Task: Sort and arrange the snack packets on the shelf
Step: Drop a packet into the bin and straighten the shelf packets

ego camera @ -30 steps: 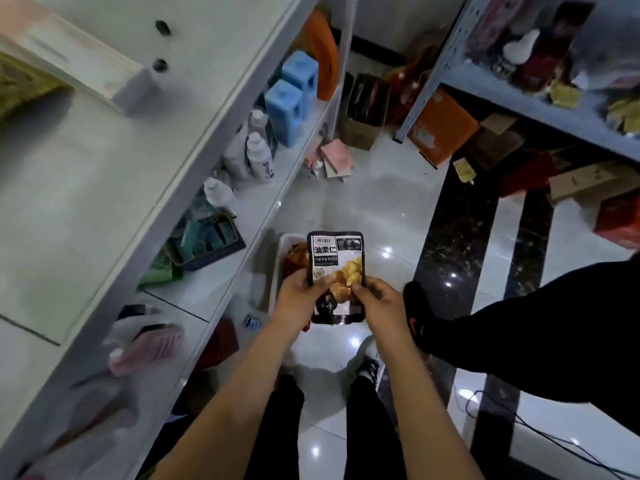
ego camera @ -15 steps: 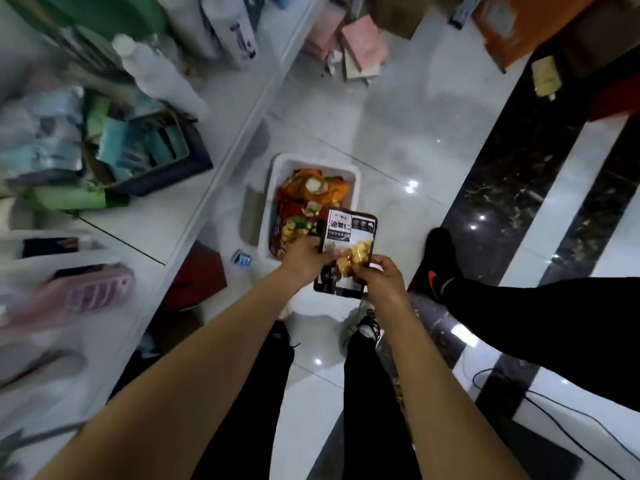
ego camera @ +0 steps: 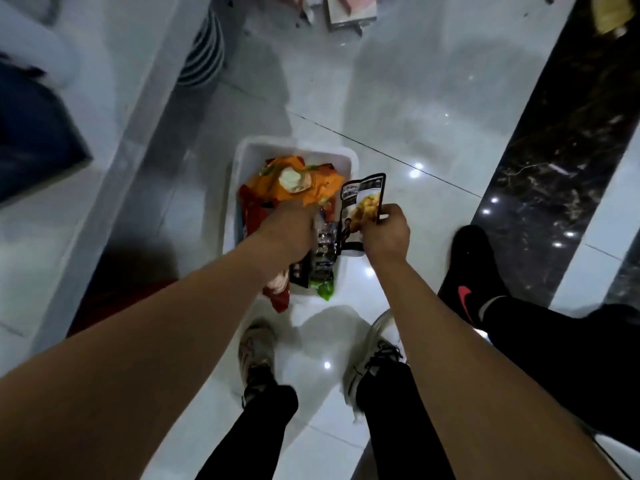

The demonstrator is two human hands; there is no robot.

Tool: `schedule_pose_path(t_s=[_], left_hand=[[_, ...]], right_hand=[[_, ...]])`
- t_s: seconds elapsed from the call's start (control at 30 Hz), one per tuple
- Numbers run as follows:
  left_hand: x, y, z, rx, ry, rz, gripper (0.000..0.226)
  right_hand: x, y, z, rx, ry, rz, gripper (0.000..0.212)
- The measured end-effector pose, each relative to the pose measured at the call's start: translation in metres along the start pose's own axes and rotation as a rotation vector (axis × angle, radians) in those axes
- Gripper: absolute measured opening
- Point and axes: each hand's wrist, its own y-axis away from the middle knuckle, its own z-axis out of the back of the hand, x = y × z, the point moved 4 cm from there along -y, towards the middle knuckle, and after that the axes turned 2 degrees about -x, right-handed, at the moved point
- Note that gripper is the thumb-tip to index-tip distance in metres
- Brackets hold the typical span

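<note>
Right hand pinches black snack packet by its edge, grip tight, packet upright over right rim of white bin. Left hand reaches down into bin among packets; grip hidden behind knuckles, cannot tell. Orange packet just beyond left hand. Bin on floor, shelf left of it.

head cam | steep downward look | near white bin | glossy floor fills view
</note>
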Motion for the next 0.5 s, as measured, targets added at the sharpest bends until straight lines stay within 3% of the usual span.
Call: schedule_pose_path(t_s=[0.13,0.27,0.5], left_hand=[[0.013,-0.032,-0.013,0.017,-0.172,-0.086,0.053],[0.021,-0.041,-0.017,0.029,-0.264,-0.108,0.055],[0.001,-0.01,0.002,0.072,-0.261,-0.077,0.063]], right_hand=[[0.004,-0.048,-0.034,0.005,0.052,0.076,0.019],[0.005,-0.069,-0.055,0.18,0.072,0.085,0.036],[0.005,-0.035,-0.023,0.231,0.287,0.187,0.036]])
